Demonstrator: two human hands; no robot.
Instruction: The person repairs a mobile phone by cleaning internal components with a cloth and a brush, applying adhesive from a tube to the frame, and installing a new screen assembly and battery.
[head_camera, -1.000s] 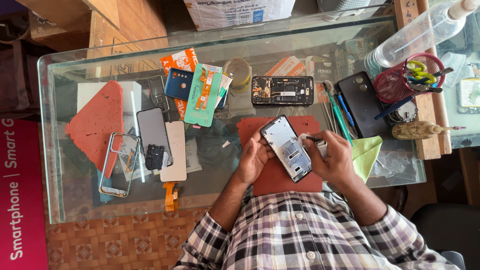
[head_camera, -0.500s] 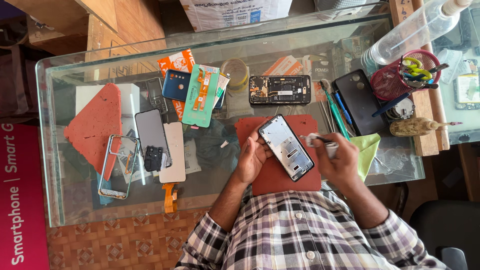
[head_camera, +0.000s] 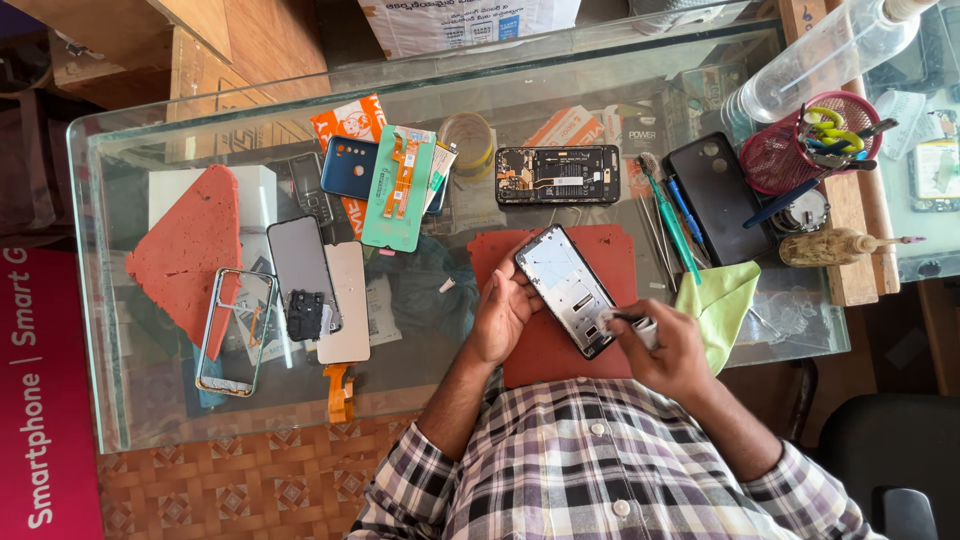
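Phone frame (head_camera: 565, 288) lies tilted on the red mat (head_camera: 610, 262), between both hands. Left hand (head_camera: 503, 308) curls loosely around the frame's left long edge, fingers touching it. Right hand (head_camera: 665, 345) is closed on a small white-tipped tool (head_camera: 632, 323), tip touching the frame's lower end.

Mat sits near the front edge of the glass table (head_camera: 120, 420). Green cloth (head_camera: 722, 300) lies just beside the right hand; tweezers and screwdrivers (head_camera: 672, 215) are beyond it. An open phone body (head_camera: 557, 175) lies above the mat. Bare glass shows left of the left hand.

What the tool is cannot be made out; the right palm is hidden.
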